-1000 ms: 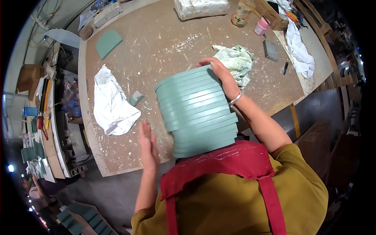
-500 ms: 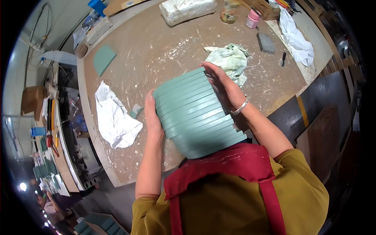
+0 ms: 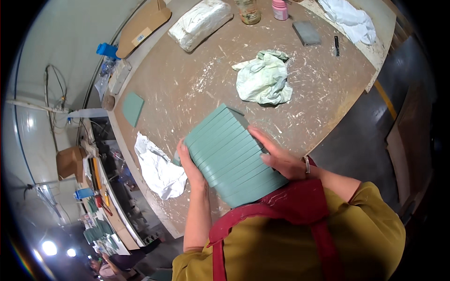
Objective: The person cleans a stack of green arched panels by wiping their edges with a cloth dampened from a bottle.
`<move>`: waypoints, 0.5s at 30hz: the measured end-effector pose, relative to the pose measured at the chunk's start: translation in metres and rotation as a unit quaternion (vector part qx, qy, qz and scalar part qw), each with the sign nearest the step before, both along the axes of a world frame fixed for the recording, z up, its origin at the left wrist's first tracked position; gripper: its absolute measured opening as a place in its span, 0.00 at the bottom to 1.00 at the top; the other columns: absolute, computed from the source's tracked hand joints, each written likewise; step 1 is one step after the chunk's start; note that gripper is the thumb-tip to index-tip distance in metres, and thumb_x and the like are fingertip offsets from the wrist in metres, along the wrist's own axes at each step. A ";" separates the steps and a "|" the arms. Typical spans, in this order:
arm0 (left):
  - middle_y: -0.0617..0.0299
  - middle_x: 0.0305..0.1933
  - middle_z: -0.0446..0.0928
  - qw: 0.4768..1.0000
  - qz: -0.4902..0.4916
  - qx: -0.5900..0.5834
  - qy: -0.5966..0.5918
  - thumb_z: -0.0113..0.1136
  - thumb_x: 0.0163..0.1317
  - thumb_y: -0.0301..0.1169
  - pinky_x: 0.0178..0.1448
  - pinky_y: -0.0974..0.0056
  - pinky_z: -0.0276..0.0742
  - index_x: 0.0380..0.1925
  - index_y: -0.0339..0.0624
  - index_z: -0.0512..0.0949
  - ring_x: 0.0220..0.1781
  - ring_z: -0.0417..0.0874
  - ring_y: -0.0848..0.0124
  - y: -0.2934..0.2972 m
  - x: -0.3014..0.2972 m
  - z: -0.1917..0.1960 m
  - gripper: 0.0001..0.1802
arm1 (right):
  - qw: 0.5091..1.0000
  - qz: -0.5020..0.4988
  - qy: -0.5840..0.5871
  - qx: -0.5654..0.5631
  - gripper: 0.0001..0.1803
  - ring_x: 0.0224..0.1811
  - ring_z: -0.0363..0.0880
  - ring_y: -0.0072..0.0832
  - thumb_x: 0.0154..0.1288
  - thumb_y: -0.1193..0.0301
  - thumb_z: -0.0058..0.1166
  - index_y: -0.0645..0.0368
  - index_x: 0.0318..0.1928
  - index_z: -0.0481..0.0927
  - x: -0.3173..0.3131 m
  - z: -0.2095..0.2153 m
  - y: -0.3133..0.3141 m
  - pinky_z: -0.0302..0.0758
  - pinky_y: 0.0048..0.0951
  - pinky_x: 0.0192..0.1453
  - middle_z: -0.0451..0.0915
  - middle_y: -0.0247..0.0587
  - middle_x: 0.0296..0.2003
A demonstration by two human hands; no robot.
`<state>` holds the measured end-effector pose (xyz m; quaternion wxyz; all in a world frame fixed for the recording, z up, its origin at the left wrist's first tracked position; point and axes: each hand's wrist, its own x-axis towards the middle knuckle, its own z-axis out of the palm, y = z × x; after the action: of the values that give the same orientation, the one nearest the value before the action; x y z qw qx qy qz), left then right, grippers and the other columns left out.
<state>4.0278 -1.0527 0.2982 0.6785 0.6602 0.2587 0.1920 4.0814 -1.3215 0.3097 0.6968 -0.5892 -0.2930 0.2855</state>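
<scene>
A stack of green, glossy slats (image 3: 229,161), with curved ends at the near side, is between my two hands in front of my dark red apron (image 3: 300,199). My left hand (image 3: 191,166) presses along its left side, fingers pointing away from me. Against the right side lies my right hand (image 3: 283,159), its thumb bent over near the edge and its fingers along the side. The far end of the stack shows a flat face with one piece jutting slightly to the right. What the slats are part of cannot be made out.
A crumpled pale-green cloth (image 3: 265,79) lies beyond the stack, a white cloth (image 3: 159,166) left of it. Farther off are a green flat piece (image 3: 132,108), a white wrapped block (image 3: 200,24), a jar (image 3: 247,11), a pink bottle (image 3: 280,9) and a grey block (image 3: 306,33).
The stack has come nearer to me and tilted, its far end now lower in view. My right hand has slid back toward the near part of its right side, and its thumb now shows.
</scene>
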 end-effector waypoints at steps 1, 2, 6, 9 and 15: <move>0.58 0.51 0.72 1.000 -0.005 0.006 0.001 0.39 0.74 0.49 0.62 0.64 0.66 0.56 0.40 0.70 0.53 0.72 0.69 0.002 -0.001 -0.003 0.25 | 1.000 0.006 -0.012 -0.007 0.41 0.80 0.34 0.44 0.75 0.51 0.35 0.67 0.75 0.43 0.000 -0.001 0.000 0.36 0.40 0.80 0.39 0.57 0.77; 0.58 0.53 0.72 1.000 -0.005 -0.014 0.009 0.39 0.74 0.49 0.62 0.63 0.66 0.56 0.39 0.70 0.55 0.72 0.68 0.004 -0.002 -0.005 0.26 | 1.000 0.013 -0.025 -0.014 0.41 0.80 0.34 0.44 0.75 0.51 0.35 0.66 0.75 0.43 0.001 -0.003 -0.001 0.35 0.40 0.80 0.38 0.56 0.77; 0.56 0.56 0.73 0.997 0.018 -0.062 0.039 0.38 0.74 0.51 0.63 0.62 0.68 0.58 0.39 0.70 0.57 0.73 0.66 0.000 -0.004 -0.003 0.28 | 0.997 0.003 -0.066 0.033 0.37 0.80 0.35 0.42 0.77 0.55 0.33 0.64 0.76 0.44 -0.003 -0.016 -0.006 0.36 0.39 0.79 0.38 0.52 0.77; 0.56 0.56 0.74 0.994 0.017 -0.100 0.049 0.37 0.75 0.51 0.63 0.62 0.69 0.58 0.40 0.70 0.56 0.75 0.66 -0.001 -0.002 0.000 0.28 | 0.992 -0.027 -0.092 0.082 0.33 0.80 0.39 0.39 0.78 0.60 0.34 0.63 0.76 0.46 -0.005 -0.029 -0.001 0.38 0.37 0.79 0.43 0.50 0.77; 0.52 0.60 0.75 0.995 0.016 -0.076 0.063 0.36 0.74 0.54 0.62 0.63 0.73 0.61 0.36 0.70 0.57 0.78 0.63 0.005 -0.005 -0.003 0.33 | 0.982 -0.150 0.019 0.116 0.33 0.78 0.47 0.34 0.79 0.55 0.36 0.61 0.74 0.52 0.049 -0.012 0.027 0.45 0.34 0.79 0.52 0.47 0.75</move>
<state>4.0229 -1.0476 0.2947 0.7059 0.6131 0.3257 0.1404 4.1299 -1.2949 0.2979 0.8008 -0.5361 -0.2189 0.1530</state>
